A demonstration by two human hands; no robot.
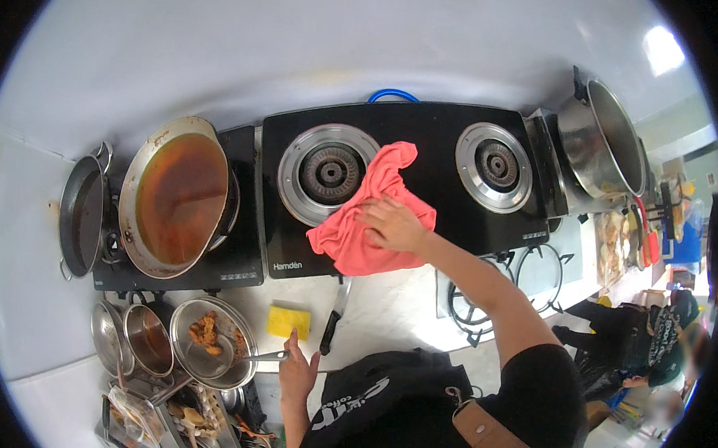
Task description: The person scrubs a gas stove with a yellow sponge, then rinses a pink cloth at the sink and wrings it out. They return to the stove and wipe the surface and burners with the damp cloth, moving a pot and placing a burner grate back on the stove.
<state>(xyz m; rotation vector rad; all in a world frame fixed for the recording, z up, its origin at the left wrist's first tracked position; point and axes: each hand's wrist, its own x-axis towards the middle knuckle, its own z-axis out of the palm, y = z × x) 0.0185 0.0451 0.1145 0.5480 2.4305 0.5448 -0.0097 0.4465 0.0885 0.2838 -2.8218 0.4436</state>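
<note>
My right hand presses a bunched coral-red cloth onto the black glass top of a two-burner gas stove. The fingers grip the cloth's folds, which overlap the right edge of the left burner. Below the stove, my left hand has its thumb and index finger apart and holds nothing. Its index fingertip reaches the lower edge of a yellow sponge. Beside that hand is the handle of a strainer holding browned food pieces. A black-handled knife lies right of the sponge.
On the left stove stand a wide pan of reddish-brown liquid and a dark pan. Smaller pots sit below. Black pan supports lie on the right. A large steel pot stands at the far right; another person is beyond.
</note>
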